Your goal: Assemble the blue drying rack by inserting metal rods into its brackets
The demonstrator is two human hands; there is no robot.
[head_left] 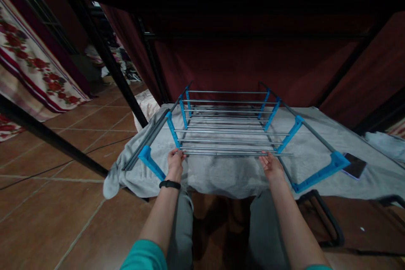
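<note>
A rack of thin metal rods with blue plastic brackets point(173, 130) lies on the grey bed cover point(215, 177) in front of me. My left hand point(175, 162) pinches the left end of a loose-looking metal rod point(221, 154) at the rack's near side. Toward the rod's right end, my right hand point(270, 163) has its fingers closed round it. The rod runs level between both hands; its right tip reaches past my right hand. Two near blue brackets point(319, 174) stand wider apart, with no rod visible between them.
Several spare grey tubes point(147, 141) lie on the bed's left side. A dark phone point(354, 166) rests at the right. Black bed-frame posts point(107, 50) rise at the left, and a black bar overhangs. A chair-like black frame point(329, 219) stands low on the right.
</note>
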